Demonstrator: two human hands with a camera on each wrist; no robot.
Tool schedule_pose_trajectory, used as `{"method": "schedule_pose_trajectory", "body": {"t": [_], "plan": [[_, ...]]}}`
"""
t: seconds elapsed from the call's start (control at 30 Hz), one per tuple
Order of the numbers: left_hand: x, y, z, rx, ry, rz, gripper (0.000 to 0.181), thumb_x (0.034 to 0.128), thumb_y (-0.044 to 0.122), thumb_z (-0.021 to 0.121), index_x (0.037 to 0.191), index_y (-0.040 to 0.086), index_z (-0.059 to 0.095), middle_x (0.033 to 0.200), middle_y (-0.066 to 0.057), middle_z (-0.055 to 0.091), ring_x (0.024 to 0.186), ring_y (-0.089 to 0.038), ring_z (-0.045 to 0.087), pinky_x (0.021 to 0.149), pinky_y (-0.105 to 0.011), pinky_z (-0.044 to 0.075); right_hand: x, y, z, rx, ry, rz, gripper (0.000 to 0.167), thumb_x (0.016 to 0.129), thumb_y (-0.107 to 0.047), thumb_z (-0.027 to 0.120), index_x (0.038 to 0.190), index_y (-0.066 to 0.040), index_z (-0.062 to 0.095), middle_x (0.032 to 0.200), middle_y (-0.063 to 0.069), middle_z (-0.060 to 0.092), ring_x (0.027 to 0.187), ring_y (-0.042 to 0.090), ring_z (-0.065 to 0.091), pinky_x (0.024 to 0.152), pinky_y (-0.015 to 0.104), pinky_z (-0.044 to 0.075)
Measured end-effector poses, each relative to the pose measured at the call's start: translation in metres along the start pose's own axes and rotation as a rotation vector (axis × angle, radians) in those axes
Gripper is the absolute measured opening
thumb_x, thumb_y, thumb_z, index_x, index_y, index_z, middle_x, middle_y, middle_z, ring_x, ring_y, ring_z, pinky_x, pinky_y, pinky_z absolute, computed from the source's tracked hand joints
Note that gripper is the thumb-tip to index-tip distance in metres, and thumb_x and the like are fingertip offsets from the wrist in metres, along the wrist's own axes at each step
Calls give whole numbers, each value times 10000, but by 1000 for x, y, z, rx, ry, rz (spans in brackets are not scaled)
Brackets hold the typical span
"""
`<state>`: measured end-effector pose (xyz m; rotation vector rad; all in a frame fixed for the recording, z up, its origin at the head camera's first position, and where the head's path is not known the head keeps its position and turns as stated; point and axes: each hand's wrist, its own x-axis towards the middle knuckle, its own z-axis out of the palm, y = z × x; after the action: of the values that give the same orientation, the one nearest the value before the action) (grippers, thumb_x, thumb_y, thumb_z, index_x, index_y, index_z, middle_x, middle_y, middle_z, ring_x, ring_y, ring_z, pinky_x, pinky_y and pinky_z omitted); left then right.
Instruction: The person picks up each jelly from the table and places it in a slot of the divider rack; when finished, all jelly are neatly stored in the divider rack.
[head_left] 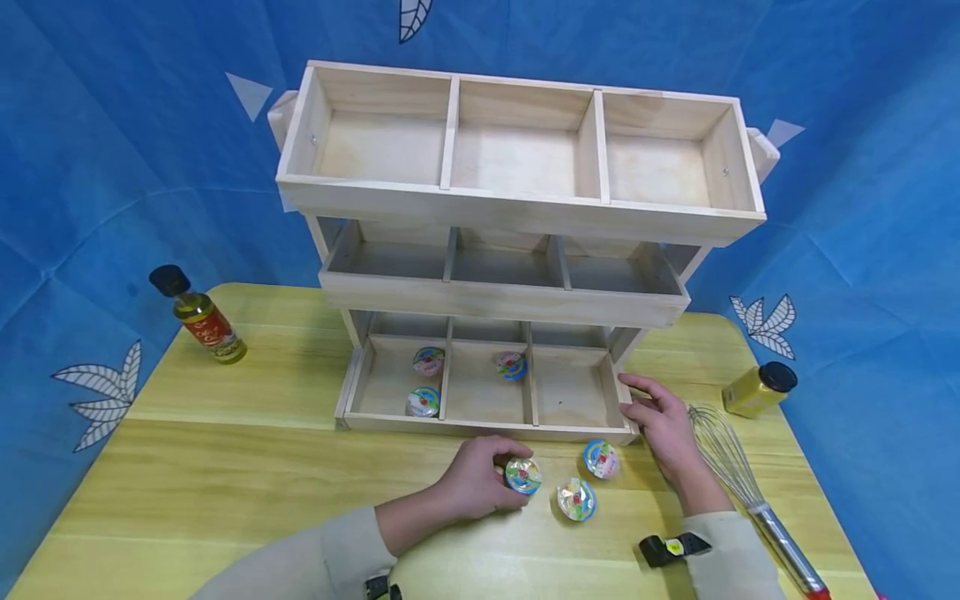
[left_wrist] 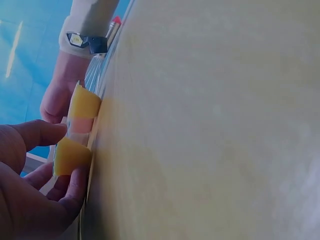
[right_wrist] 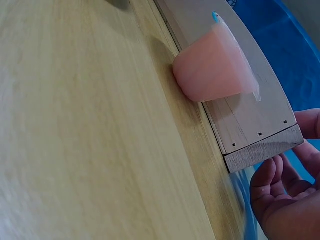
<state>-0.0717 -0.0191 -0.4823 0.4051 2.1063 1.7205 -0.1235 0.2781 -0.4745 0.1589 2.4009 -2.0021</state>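
My left hand (head_left: 483, 479) holds a jelly cup (head_left: 522, 476) with a printed lid between thumb and fingers, low over the table in front of the shelf. The left wrist view shows that cup's yellow body (left_wrist: 72, 157). To its right are two more jelly cups, one with a yellow body (head_left: 576, 500) and one pink (right_wrist: 212, 65). My right hand (head_left: 667, 429) grips the right end of the wooden three-tier shelf (head_left: 487, 429), its fingers at the bottom tier's side wall. In that tier, two jelly cups (head_left: 428, 361) sit in the left compartment and one (head_left: 512, 365) in the middle.
A whisk (head_left: 738, 475) lies right of my right hand, near a yellow jar (head_left: 757, 389) with a black lid. An oil bottle (head_left: 206, 321) stands at the table's left. Blue cloth (head_left: 862, 208) hangs behind the shelf.
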Motion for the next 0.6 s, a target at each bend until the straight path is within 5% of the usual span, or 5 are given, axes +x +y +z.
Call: {"method": "schedule_pose_trajectory", "body": {"t": [0.27,0.6], "plan": [[-1,0,-3,7,-16,-2,492,659,-97,865,1112,4,703,899,8,643,715,-140,627,651,-247,571,-1,0,0,-10,-5,6,475,924,62,603,1390,59,515,1351,238,503,971,101,602,759,233,541],[1,26,-27,-32,-100,15,529,687,-132,828,1181,-18,677,1008,-30,652,747,-233,663,672,-280,587,0,1,0,15,-2,0,477,921,63,615,1387,68,512,1248,296,550,917,122,633,723,250,553]]}}
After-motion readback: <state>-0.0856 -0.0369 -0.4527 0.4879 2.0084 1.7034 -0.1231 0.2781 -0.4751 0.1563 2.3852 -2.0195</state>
